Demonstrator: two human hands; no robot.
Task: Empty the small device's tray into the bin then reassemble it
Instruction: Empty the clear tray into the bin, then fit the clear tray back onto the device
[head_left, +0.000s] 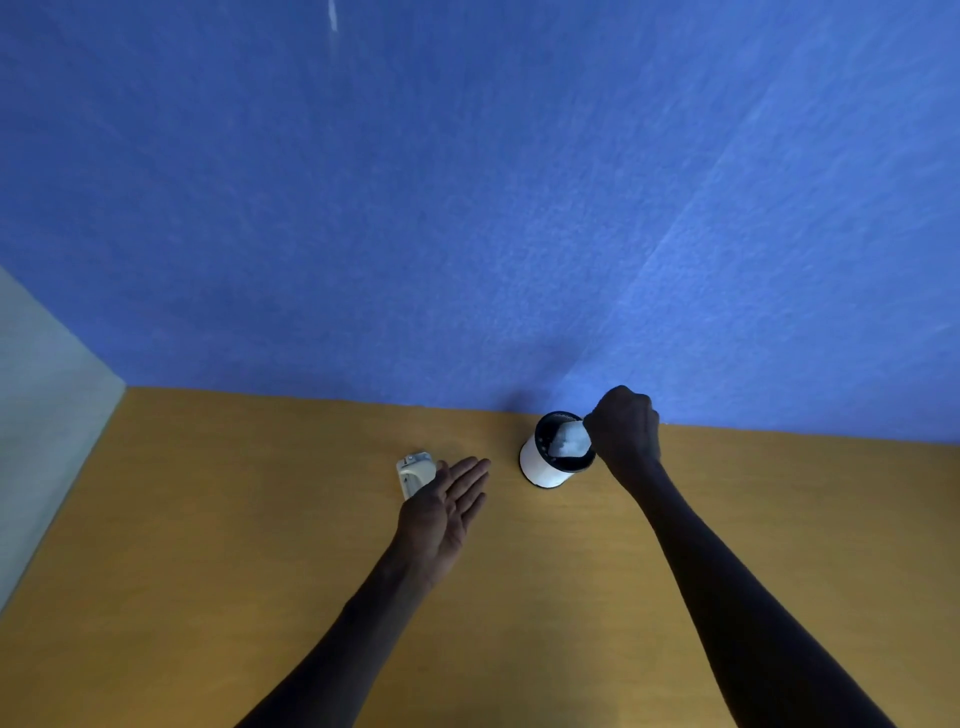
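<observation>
A small white bin (540, 463) with a dark rim stands on the wooden table near the blue wall. My right hand (626, 431) is closed over the bin's right rim, gripping a pale translucent tray (569, 439) tilted into the bin's mouth. The small cream-coloured device (414, 472) lies on the table to the left of the bin. My left hand (449, 506) hovers flat and open, palm turned right, just beside and partly over the device, holding nothing.
The wooden table (260, 545) runs up to a blue wall (467, 208) at the back and a pale wall (47, 415) on the left.
</observation>
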